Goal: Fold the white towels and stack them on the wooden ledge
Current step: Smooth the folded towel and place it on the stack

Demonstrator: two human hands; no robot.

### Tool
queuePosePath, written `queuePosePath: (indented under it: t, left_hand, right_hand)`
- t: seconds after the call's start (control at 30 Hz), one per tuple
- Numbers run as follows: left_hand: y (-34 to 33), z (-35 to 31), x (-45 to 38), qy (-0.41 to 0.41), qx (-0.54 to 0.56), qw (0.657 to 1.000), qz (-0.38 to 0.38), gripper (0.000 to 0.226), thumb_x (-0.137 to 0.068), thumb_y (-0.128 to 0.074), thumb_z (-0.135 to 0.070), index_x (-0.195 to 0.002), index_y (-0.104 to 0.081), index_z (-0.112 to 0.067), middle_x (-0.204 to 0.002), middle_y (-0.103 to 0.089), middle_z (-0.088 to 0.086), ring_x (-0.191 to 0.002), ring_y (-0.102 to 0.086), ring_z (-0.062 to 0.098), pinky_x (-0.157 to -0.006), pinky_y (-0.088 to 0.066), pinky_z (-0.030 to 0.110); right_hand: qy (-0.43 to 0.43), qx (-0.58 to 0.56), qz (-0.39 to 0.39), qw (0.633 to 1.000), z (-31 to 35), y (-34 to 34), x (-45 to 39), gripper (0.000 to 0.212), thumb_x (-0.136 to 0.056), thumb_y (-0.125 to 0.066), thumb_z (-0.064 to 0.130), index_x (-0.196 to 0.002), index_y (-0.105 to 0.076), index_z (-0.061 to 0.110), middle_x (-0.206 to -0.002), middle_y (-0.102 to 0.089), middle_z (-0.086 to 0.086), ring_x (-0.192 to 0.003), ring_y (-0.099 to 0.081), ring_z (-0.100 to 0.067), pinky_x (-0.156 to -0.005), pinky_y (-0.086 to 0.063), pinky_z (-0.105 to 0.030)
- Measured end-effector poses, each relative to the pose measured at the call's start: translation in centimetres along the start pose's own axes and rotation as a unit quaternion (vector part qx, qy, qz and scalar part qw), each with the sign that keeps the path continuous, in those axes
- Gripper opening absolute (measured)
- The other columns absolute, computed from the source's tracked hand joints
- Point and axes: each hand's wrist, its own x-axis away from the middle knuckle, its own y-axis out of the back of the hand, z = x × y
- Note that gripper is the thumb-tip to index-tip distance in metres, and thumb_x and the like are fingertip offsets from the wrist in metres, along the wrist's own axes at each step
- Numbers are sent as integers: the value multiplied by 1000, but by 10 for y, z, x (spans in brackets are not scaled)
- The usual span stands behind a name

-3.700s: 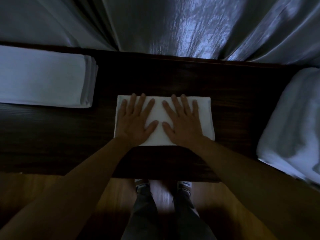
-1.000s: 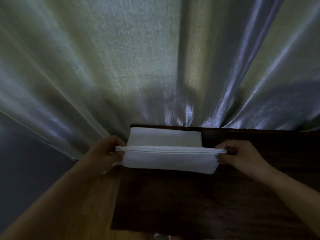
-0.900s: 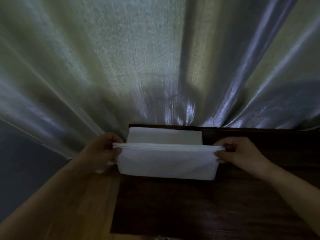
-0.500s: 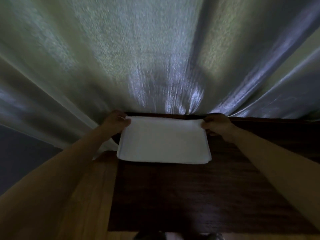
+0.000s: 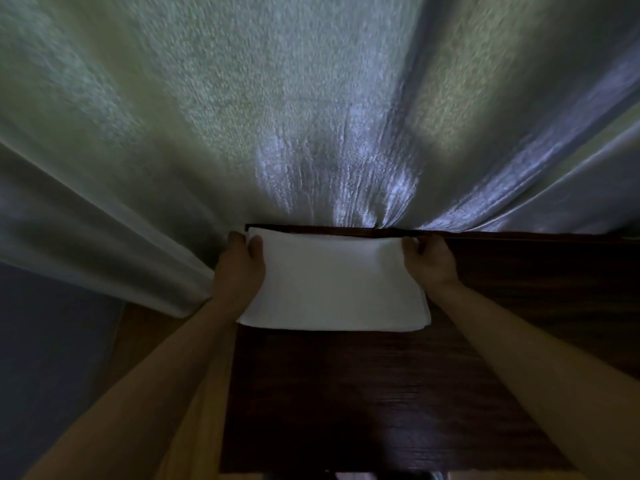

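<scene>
Now lowered: folded towel [image 5: 334, 285] lies flat on the stack, wooden ledge [image 5: 381, 393], twelve o'clock. My left hand [image 5: 240, 268] and right hand [image 5: 427, 263] pinch its far corners; release pending.

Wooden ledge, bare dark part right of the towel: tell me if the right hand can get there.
Probably yes: the right hand grips the folded towel beside that bare wooden ledge, nothing between.

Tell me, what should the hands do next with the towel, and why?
Probably let go and slide out. The folded white towel already lies flat at the far left end of the wooden ledge, while the left hand and right hand grip its far corners.
</scene>
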Motion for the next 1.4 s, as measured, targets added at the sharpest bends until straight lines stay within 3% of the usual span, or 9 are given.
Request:
queuePosePath:
  t: [0.13,0.53,0.6,0.67,0.77,0.83,0.9,1.1,1.4]
  left_hand:
    - [-2,-3,4,-35,-4,999,-37,35,-107,-38,-37,-118,-45,-5,-91,-64,22,-80,-63,38,-66,-44,38]
    - [-9,5,-8,43,19,998,-48,44,-102,-52,-42,-117,-50,-2,-107,-65,23,-97,-64,40,-73,-43,35]
    - [-3,1,0,-33,-91,991,-96,39,-100,-56,-36,-121,-52,-3,-114,-62,22,-101,-61,40,-81,-48,42]
    - [-7,-10,15,-185,-166,960,-124,33,-95,-63,-23,-121,-57,-3,-118,-61,23,-105,-59,42,-91,-49,50]
    - [-39,-30,39,-373,-188,908,23,39,-95,-62,-17,-130,-60,-2,-138,-56,23,-130,-52,41,-109,-41,51]
    - [-57,-33,45,-373,-227,891,124,51,-101,-48,-22,-149,-42,-3,-158,-36,19,-150,-28,34,-123,-20,47]
    - [-61,-24,37,-354,-251,891,134,61,-102,-37,-32,-157,-27,-6,-165,-21,15,-155,-13,30,-126,-6,47]
    - [-46,24,11,-318,-297,895,100,91,-92,-25,-77,-162,-2,-23,-169,1,7,-156,2,27,-125,-1,50]
    - [-40,31,0,-319,-270,901,119,104,-83,-23,-88,-161,4,-24,-169,8,9,-155,10,27,-126,2,46]
  right_hand:
    - [26,-26,-24,999,-5,-3,9,36,-104,-50,37,-117,-45,4,-113,-66,-25,-105,-64,-45,-77,-40,-35]
    - [-20,-39,-79,996,-4,-13,5,37,-106,-47,33,-121,-49,-1,-114,-65,-29,-106,-63,-46,-83,-47,-43]
    - [76,34,-146,986,-6,-11,18,28,-103,-50,26,-113,-53,0,-108,-62,-27,-101,-61,-45,-81,-44,-43]
    - [254,169,-171,937,-6,-19,42,31,-95,-53,24,-113,-59,1,-109,-60,-25,-101,-58,-43,-84,-44,-47]
    - [443,226,9,867,1,-57,71,50,-94,-52,26,-137,-56,1,-143,-52,-26,-135,-46,-44,-110,-37,-55]
    - [436,272,85,854,5,-82,78,62,-96,-50,25,-152,-40,0,-162,-32,-23,-153,-22,-38,-123,-18,-57]
    - [425,309,83,847,5,-91,71,69,-98,-44,32,-159,-28,5,-167,-21,-20,-157,-10,-36,-124,-10,-59]
    - [397,350,48,847,-30,-65,34,80,-96,-30,70,-163,-13,29,-172,-6,-9,-158,-1,-31,-125,-7,-56]
    - [404,315,31,858,-44,-50,18,82,-96,-27,70,-164,-12,26,-171,-9,-13,-158,-1,-31,-127,0,-45]
